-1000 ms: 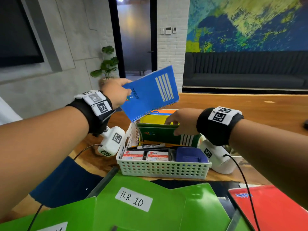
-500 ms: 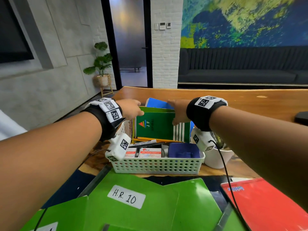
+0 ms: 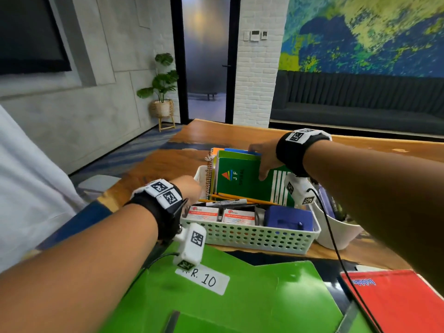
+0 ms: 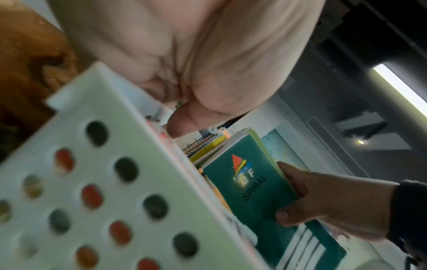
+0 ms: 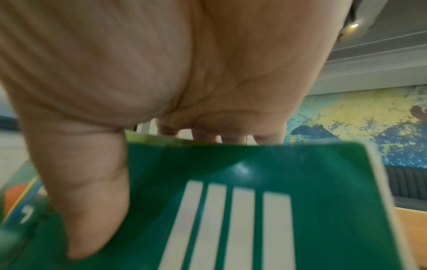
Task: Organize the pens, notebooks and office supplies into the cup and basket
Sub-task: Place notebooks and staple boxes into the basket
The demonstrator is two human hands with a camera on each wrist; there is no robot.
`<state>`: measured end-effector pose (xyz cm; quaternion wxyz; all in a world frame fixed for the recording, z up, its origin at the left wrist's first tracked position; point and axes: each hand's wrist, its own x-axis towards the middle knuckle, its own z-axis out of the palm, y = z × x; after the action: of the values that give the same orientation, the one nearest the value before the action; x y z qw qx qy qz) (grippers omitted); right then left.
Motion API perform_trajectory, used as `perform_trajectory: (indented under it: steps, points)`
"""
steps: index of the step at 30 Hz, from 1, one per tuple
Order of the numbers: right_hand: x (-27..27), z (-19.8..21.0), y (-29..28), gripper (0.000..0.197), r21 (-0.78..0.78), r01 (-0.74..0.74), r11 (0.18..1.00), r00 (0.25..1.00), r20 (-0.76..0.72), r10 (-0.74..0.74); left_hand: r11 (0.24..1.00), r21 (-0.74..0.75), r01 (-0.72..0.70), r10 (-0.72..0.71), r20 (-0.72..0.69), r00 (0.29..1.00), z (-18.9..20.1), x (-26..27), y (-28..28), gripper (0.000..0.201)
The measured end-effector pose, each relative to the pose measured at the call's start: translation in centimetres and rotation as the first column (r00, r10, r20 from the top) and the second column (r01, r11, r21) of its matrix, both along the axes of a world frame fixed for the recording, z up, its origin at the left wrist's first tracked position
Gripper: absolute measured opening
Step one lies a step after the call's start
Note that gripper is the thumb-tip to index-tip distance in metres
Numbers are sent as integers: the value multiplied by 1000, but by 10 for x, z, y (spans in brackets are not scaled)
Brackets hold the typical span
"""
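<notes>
A white perforated basket [image 3: 252, 236] holds several notebooks standing on edge along its back. The green spiral notebook [image 3: 240, 183] is in front and a blue notebook [image 3: 240, 151] stands behind it. My right hand [image 3: 262, 159] grips the top of this stack, thumb on the green cover [image 5: 300, 173] and fingers over the back. My left hand [image 3: 189, 191] is at the basket's left end. Its thumb [image 4: 180, 126] hooks over the rim [image 4: 138, 102], while its curled fingers are hidden. A white cup [image 3: 341, 234] stands right of the basket, partly behind my right arm.
A black marker [image 3: 225, 202], pencils [image 3: 240, 197], two small white boxes [image 3: 203, 212] and a dark blue item [image 3: 288, 217] lie in the basket's front half. Green folders [image 3: 240, 296] and a red notebook [image 3: 396, 301] lie nearest me on the wooden table [image 3: 240, 135].
My left hand lowered the blue notebook into the basket behind the green one, let go and drew back to the basket's left end. My right hand stayed on the notebooks.
</notes>
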<state>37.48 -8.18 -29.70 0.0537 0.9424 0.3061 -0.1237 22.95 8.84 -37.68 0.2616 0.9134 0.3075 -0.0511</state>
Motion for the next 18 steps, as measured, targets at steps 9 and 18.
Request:
perform_trajectory:
  steps: [9, 18]
  points:
    - [-8, -15, 15, 106, -80, 34, 996, 990, 138, -22, 979, -185, -89, 120, 166, 979, -20, -13, -5, 78]
    - [-24, -9, 8, 81, -86, -134, 987, 969, 199, 148, 964, -244, -110, 167, 226, 960, -27, -14, -5, 81]
